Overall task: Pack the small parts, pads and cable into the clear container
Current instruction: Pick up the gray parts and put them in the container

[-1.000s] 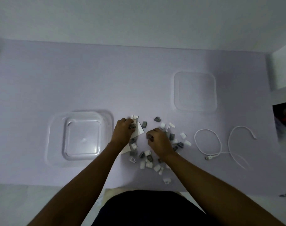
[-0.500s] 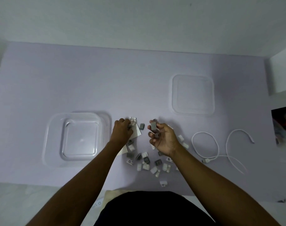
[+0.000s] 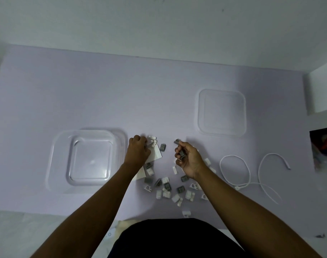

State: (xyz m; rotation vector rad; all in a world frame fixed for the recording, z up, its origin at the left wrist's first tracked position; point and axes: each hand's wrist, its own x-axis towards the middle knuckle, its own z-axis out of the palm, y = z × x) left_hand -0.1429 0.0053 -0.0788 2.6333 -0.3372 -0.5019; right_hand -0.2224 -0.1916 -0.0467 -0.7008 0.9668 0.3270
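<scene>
The clear container (image 3: 52, 164) sits open on the lilac table at the left, nothing visible inside. Several small grey and white parts (image 3: 168, 189) lie scattered in front of me. My left hand (image 3: 137, 152) is closed over small parts at the top of the pile, on a white pad (image 3: 156, 155). My right hand (image 3: 188, 159) is lifted above the pile, palm turned in, fingers curled around a few grey parts. A white cable (image 3: 250, 174) lies looped to the right.
The container's clear lid (image 3: 222, 112) lies flat at the back right. A white box edge (image 3: 323, 90) and a dark picture (image 3: 324, 146) sit at the far right. The table's near edge runs just before my dark-clothed body.
My right hand has risen off the pile with grey parts gripped and turned palm inward. My left hand has stayed closed on parts near the pad.
</scene>
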